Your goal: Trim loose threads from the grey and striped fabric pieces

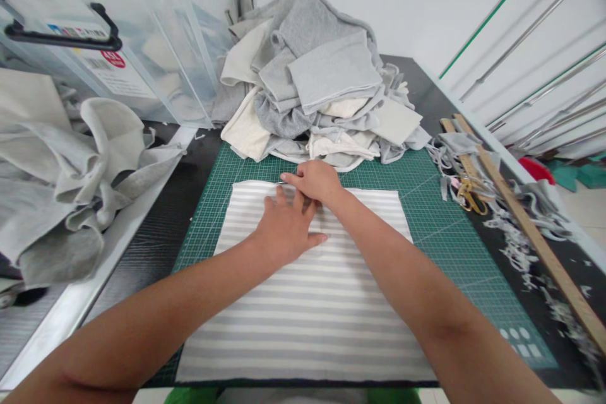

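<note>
Striped grey-and-white fabric [307,303] lies flat on the green gridded cutting mat [445,233], covering most of the mat's middle, its stripes running crosswise and its far edge close to the foot of a big heap of grey and cream fabric offcuts [312,82]. Both hands work at that far edge. The left hand [284,230] rests palm-down on the cloth with fingers spread wide, pinning it just short of the edge; the right hand [316,182] sits beyond and partly over it, fingers curled narrow around something small at the cloth's top edge, perhaps a slim tool, though it is too hidden to tell. To do this well, I judge the pinning hand should keep the weave taut and unwrinkled, stripes squared to the mat's grid lines, with its fingertips kept clear of whatever the right hand guides along the edge, and the pressure should stay even so the soft knit does not creep. Left of the mat, more crumpled grey cloth [71,189] sits by clear plastic storage boxes [118,44]. On the right, a long wooden ruler [534,233] lies along the table edge, with gold-handled scissors [471,197] and thin fabric trimmings [525,252] beside it.
</note>
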{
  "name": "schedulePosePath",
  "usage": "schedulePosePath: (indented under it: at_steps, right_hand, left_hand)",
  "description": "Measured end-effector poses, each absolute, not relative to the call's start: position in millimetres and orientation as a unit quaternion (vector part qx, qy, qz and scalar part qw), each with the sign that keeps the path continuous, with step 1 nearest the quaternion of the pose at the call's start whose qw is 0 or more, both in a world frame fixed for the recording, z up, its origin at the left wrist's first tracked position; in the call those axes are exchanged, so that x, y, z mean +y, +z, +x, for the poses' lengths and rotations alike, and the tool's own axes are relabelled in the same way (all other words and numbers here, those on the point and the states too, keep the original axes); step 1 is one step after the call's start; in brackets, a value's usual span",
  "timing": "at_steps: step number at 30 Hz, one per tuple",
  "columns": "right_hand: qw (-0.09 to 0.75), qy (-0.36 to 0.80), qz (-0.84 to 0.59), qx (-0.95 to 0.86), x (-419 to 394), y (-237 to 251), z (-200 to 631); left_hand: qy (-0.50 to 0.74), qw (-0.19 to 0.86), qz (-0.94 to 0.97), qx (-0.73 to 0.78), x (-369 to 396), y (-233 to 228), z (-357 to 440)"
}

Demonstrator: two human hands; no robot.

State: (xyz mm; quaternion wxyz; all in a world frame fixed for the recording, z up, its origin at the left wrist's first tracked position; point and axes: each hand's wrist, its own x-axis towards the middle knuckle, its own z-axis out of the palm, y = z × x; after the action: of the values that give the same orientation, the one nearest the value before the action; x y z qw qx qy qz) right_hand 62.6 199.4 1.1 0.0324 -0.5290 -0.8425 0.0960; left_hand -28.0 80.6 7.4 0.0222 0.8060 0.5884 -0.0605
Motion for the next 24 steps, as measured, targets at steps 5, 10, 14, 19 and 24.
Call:
schedulePosePath:
  at_steps: [5,10,14,19,24]
  right_hand:
    - [0.054,0.103,-0.521,-0.846,201,1,65]
    - [0.060,0.119,-0.512,-0.849,205,1,70]
    - [0.061,0.128,-0.511,-0.848,206,1,71]
    - [0.060,0.105,-0.522,-0.844,201,-1,64]
    - [0.061,0.090,-0.520,-0.847,199,-2,61]
  left_hand:
    - [-0.056,0.021,0.807,0.587,80,7,-28]
    - [-0.053,0.026,0.808,0.587,81,5,-29]
    - [-0.058,0.037,0.807,0.587,81,7,-29]
    - [-0.057,0.038,0.806,0.588,82,11,-28]
    - [-0.058,0.030,0.806,0.589,82,10,-27]
